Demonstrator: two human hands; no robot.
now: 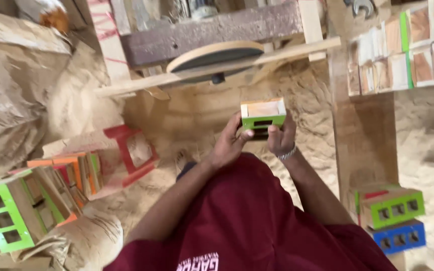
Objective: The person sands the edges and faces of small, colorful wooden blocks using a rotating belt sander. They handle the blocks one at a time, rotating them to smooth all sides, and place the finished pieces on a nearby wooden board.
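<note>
Both my hands hold one small wooden block (pixel 262 114) with a green painted face and dark rectangular slots. My left hand (pixel 231 143) grips its left and lower side, thumb against the green face. My right hand (pixel 281 136), with a metal bracelet at the wrist, grips its right side. The block is raised just below a round sanding disc (pixel 215 56) mounted on a wooden frame. My dark red shirt fills the lower middle of the view.
Sawdust covers the floor. At the left lie green, orange and red slotted blocks (pixel 6 213) and a red frame (pixel 130 153). At the lower right sit stacked green and blue slotted blocks (pixel 393 221). Unpainted and green-edged blocks (pixel 403 50) lie on a shelf at the upper right.
</note>
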